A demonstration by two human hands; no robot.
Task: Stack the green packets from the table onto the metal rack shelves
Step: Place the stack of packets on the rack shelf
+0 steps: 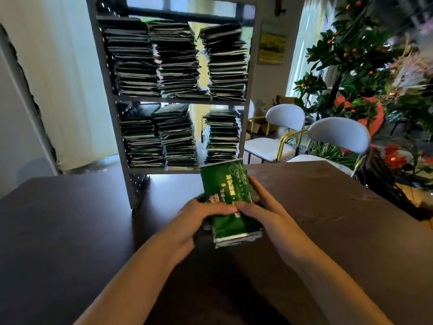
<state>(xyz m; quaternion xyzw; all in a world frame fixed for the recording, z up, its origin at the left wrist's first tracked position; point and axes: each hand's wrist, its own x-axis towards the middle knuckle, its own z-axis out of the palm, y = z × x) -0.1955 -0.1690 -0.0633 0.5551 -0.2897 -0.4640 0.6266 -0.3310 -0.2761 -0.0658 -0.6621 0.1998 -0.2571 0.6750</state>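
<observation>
Left hand (203,213): fingers curled over the glossy green packets (228,198).
Right hand (262,207): grips the bundle's other side.

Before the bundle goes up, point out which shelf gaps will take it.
The lower metal shelf has headroom above all three dark green stacks, most over the right stack. The upper shelf's stacks look fuller. Both hands hold the green packet bundle.
</observation>
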